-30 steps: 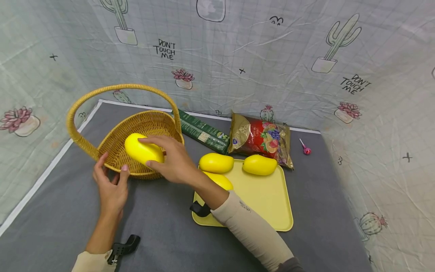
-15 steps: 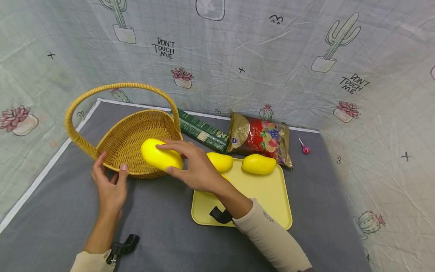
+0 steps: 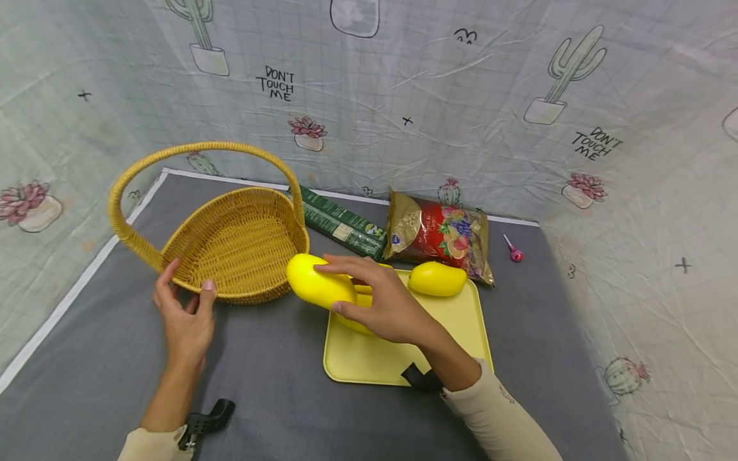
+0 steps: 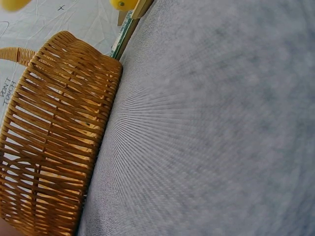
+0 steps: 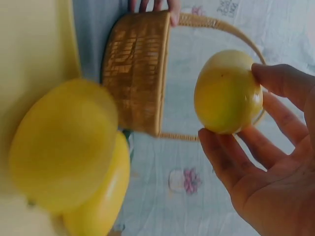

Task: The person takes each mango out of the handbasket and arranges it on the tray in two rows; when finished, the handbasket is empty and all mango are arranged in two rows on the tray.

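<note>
In the head view, my right hand (image 3: 383, 298) holds a yellow mango (image 3: 317, 282) between thumb and fingers, raised between the basket and the tray. The right wrist view shows that mango (image 5: 226, 98) at the fingertips. My left hand (image 3: 187, 323) grips the front rim of a woven basket (image 3: 242, 291) with a tall handle, its thumb and index finger at the edge. Nothing lies inside the basket. On the yellow tray (image 3: 369, 365) sit more mangoes: one mango (image 3: 438, 278) at the back right, and others partly hidden behind my right hand.
Behind the tray lie a green packet (image 3: 346, 224) and a red and gold candy bag (image 3: 438, 230). A pink lollipop (image 3: 515, 253) lies to their right. A printed cloth (image 3: 357, 128) rises behind the grey table (image 3: 271, 378).
My right hand has carried the mango out from over the basket, rightward to the tray's left side. The left hand has stayed at the basket rim.
</note>
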`<action>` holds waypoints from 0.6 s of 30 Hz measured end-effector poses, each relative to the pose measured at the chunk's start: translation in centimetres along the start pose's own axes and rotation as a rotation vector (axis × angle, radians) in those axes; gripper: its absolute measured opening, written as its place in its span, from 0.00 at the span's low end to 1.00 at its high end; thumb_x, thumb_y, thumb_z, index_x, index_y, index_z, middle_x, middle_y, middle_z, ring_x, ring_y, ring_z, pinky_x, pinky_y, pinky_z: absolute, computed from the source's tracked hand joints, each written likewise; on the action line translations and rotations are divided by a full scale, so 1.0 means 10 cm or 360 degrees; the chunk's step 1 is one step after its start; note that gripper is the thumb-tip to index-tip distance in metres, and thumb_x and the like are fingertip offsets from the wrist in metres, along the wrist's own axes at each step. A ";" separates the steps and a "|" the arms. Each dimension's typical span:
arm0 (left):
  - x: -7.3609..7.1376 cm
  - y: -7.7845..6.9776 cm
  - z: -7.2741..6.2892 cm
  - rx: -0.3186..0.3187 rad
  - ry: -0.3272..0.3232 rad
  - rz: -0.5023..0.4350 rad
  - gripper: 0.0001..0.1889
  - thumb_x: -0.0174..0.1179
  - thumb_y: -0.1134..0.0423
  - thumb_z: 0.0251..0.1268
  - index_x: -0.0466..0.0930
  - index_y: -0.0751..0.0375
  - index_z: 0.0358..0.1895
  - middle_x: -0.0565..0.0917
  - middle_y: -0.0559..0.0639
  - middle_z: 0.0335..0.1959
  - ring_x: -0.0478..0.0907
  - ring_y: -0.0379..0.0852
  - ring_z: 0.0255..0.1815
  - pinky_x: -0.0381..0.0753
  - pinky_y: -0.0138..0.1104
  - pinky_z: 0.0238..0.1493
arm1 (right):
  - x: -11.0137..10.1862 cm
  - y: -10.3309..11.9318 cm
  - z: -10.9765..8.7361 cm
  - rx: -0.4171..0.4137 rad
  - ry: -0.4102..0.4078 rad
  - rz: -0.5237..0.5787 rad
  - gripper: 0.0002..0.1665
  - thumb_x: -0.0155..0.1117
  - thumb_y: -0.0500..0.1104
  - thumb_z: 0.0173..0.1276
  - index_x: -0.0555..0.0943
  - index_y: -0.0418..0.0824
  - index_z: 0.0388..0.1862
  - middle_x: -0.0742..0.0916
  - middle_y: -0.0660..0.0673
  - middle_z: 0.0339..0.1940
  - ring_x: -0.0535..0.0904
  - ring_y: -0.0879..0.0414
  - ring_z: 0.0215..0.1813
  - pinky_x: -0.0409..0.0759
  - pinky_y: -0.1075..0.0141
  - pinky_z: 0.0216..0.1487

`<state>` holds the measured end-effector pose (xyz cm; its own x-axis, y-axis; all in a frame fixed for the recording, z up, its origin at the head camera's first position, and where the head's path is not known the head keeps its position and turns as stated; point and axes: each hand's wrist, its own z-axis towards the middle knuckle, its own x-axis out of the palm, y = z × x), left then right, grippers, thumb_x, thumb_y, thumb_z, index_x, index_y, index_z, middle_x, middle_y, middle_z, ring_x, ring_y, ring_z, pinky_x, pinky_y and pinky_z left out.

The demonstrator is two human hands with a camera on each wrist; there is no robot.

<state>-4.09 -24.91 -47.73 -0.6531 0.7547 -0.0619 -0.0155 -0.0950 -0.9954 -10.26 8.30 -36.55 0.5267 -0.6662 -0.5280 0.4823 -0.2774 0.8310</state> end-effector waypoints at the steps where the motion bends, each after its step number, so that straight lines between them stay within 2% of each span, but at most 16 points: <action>1: 0.00 0.00 0.00 -0.0003 -0.0001 0.0001 0.37 0.62 0.62 0.78 0.57 0.36 0.82 0.50 0.44 0.82 0.52 0.47 0.84 0.60 0.50 0.80 | -0.03 -0.02 -0.04 0.0000 -0.0002 -0.0007 0.34 0.74 0.40 0.72 0.79 0.61 0.74 0.76 0.55 0.80 0.73 0.52 0.79 0.82 0.47 0.68; 7: -0.01 -0.01 0.00 -0.0013 0.0011 0.0026 0.37 0.61 0.61 0.79 0.56 0.35 0.83 0.49 0.45 0.82 0.52 0.48 0.83 0.60 0.51 0.81 | -0.21 -0.15 -0.32 0.0007 0.0010 -0.0042 0.34 0.75 0.41 0.72 0.79 0.60 0.75 0.77 0.55 0.80 0.73 0.53 0.79 0.81 0.49 0.69; 13: -0.01 -0.01 -0.01 0.0004 0.0021 0.0043 0.37 0.61 0.61 0.79 0.55 0.35 0.83 0.50 0.46 0.82 0.52 0.48 0.83 0.60 0.52 0.81 | -0.43 -0.33 -0.63 0.0099 0.0030 -0.0072 0.34 0.74 0.42 0.73 0.78 0.62 0.75 0.78 0.58 0.77 0.70 0.54 0.81 0.79 0.49 0.73; 18: -0.02 -0.01 -0.02 0.0033 0.0005 0.0038 0.37 0.62 0.61 0.78 0.56 0.35 0.83 0.50 0.45 0.82 0.53 0.48 0.83 0.60 0.50 0.81 | -0.60 -0.48 -0.88 0.0138 -0.0005 -0.0139 0.34 0.74 0.42 0.73 0.78 0.59 0.75 0.78 0.55 0.79 0.73 0.52 0.79 0.80 0.49 0.71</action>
<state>-3.81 -24.92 -47.66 -0.6509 0.7543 -0.0860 -0.0156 -0.1265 -0.9918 -9.55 19.74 -38.93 0.4831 -0.6390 -0.5986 0.4640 -0.3929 0.7940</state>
